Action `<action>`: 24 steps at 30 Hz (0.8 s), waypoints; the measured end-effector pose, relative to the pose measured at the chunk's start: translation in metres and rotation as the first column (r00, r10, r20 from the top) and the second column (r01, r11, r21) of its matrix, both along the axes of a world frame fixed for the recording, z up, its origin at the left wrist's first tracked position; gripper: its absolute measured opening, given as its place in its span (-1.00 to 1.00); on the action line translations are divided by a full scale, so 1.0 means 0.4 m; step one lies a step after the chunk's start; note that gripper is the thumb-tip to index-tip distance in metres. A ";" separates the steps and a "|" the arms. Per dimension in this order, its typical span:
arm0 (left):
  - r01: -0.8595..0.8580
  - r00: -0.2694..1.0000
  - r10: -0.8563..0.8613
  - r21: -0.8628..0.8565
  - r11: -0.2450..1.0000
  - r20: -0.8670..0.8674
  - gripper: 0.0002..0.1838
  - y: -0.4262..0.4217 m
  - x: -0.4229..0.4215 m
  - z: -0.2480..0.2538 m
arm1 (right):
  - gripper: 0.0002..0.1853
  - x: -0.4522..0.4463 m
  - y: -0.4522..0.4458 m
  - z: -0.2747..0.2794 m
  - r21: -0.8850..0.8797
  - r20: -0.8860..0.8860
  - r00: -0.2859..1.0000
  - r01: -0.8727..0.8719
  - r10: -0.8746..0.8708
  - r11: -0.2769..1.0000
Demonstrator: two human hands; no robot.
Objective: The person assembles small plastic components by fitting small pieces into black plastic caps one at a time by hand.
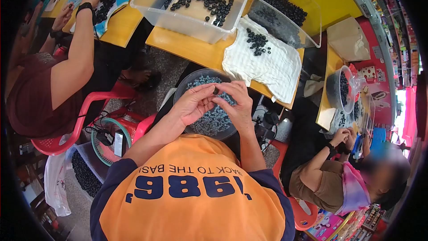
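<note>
Above a round basin of small light-blue pieces, my two hands meet at the fingertips. Between them is a small black round part. My left hand is closed, its thumb and fingers pinching the part from the left. From the other side, my right hand presses its thumb and forefinger against the same part. What sits inside the part is too small to make out. On the table just beyond, a white cloth carries a small pile of similar black parts.
Two clear plastic bins of black parts stand on the yellow table. A co-worker sits at the left, another at the right. A mesh basket and a bag of black pieces are at my left.
</note>
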State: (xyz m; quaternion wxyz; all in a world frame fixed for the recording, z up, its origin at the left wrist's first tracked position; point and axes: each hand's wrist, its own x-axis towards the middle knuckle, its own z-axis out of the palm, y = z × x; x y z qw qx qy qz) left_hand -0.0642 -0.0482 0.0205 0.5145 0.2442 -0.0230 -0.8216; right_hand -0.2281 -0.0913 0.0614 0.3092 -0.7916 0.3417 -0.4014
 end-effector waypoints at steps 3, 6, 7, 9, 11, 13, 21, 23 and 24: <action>-0.049 0.999 0.049 0.051 0.997 0.008 -0.81 0.006 -0.012 0.000 | -0.67 0.003 0.006 -0.009 -0.119 -0.047 0.997 0.060 -0.066 0.991; -0.004 1.000 0.004 0.061 0.998 0.000 -0.81 0.006 -0.019 -0.008 | -0.75 -0.005 0.001 -0.014 0.022 -0.027 0.997 0.067 -0.067 0.997; -0.005 1.000 0.003 0.068 0.998 0.029 -0.81 0.004 -0.023 -0.008 | -0.75 -0.008 0.000 -0.019 0.023 -0.026 0.997 0.069 -0.068 0.997; -0.010 0.998 0.005 0.078 0.997 0.059 -0.80 0.005 -0.023 -0.015 | -0.84 -0.015 -0.002 -0.036 0.222 0.112 0.993 -0.002 -0.024 0.975; 0.027 0.999 -0.026 0.083 0.996 -0.022 -0.80 0.008 -0.020 -0.028 | -0.85 -0.018 0.000 -0.052 0.322 0.150 0.988 -0.010 -0.041 0.947; 0.037 0.999 -0.033 0.114 0.993 -0.035 -0.80 0.008 -0.018 -0.016 | -0.86 -0.022 0.003 -0.056 0.417 0.185 0.980 -0.015 -0.068 0.909; 0.021 1.000 -0.017 0.170 0.985 -0.024 -0.81 0.014 -0.024 -0.010 | -0.82 -0.029 0.017 -0.016 0.285 0.070 0.990 0.099 -0.124 0.953; -0.014 0.998 0.008 0.105 0.994 0.056 -0.83 0.016 -0.025 -0.021 | -0.80 -0.028 0.021 -0.011 0.134 -0.064 0.992 0.116 -0.108 0.984; -0.014 0.998 0.008 0.104 0.994 0.058 -0.83 0.017 -0.028 -0.016 | -0.80 -0.028 0.022 -0.017 0.082 -0.082 0.990 0.121 -0.115 0.989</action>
